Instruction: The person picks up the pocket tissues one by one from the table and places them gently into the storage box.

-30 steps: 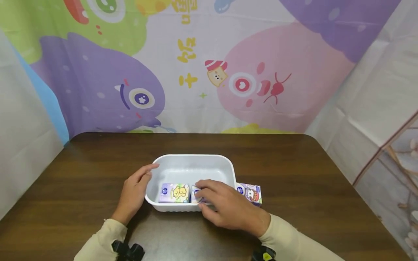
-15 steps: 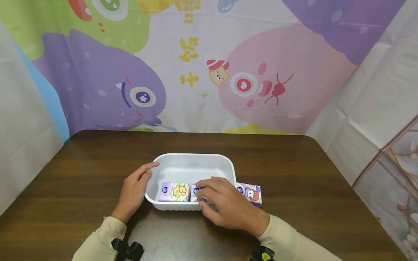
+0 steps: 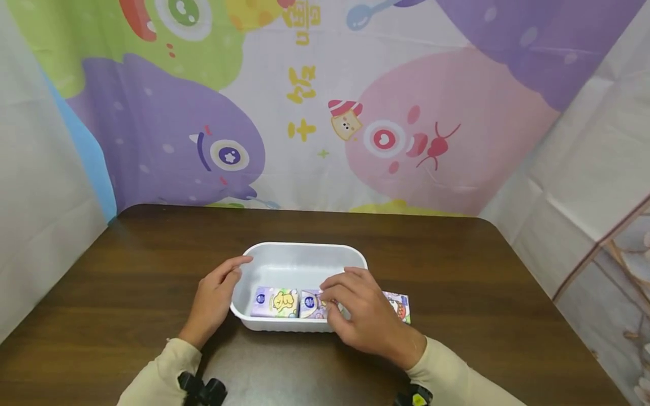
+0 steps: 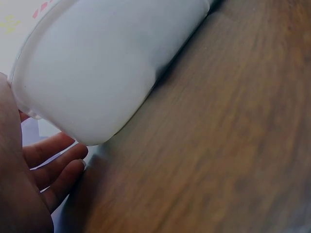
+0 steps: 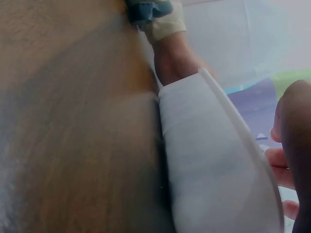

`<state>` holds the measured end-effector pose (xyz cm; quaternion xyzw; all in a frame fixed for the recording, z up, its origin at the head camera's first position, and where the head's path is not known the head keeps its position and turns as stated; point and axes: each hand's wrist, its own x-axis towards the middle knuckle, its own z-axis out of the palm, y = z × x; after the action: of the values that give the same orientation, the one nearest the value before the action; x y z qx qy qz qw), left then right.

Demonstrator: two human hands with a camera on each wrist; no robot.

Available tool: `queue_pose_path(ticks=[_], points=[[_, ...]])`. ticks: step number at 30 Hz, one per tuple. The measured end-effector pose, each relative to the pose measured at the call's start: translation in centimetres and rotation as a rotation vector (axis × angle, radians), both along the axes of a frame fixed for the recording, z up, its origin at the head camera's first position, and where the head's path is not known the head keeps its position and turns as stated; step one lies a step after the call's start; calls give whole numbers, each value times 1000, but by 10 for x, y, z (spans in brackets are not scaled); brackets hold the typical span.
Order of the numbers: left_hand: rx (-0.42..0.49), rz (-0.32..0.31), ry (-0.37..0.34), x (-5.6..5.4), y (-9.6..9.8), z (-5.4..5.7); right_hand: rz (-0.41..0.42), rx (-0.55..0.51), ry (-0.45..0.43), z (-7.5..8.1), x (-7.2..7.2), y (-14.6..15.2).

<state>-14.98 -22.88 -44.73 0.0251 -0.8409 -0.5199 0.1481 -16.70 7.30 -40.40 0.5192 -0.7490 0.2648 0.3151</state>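
Note:
A white plastic bin (image 3: 304, 265) stands on the table. Two pocket tissue packs lie side by side along its near wall: a purple one with a yellow cartoon figure (image 3: 275, 303) and a second purple pack (image 3: 311, 305). My right hand (image 3: 373, 318) hovers over the second pack with loosely bent fingers, covering its right end. On the bin's left end rests my left hand (image 3: 210, 301), index finger reaching over the rim. The left wrist view shows its other fingers (image 4: 63, 167) relaxed against the outside. Outside the bin, a third pack (image 3: 400, 306) is partly hidden behind my right hand.
The brown wooden table (image 3: 457, 270) extends around the bin. Behind it hangs a cartoon-printed cloth (image 3: 304, 180), with pale cloth at both sides. A black wrist device (image 3: 203, 389) sits on my left sleeve.
My right hand has slid a little to the right, uncovering more of the second pack and covering more of the third. My left hand stays on the bin's end. The head view has shifted slightly.

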Motion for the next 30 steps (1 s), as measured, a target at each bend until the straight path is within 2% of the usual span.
queue_pose_path(ticks=[10,20,30], points=[[-8,-6,-11,2,0,1,-25,-40,33,-11,0,0],[-24,-6,-8,1,-5,3,-33,-158,67,-15,-2,7],[-5,0,-15,0,-2,1,-97,-146,52,-17,4,22]])
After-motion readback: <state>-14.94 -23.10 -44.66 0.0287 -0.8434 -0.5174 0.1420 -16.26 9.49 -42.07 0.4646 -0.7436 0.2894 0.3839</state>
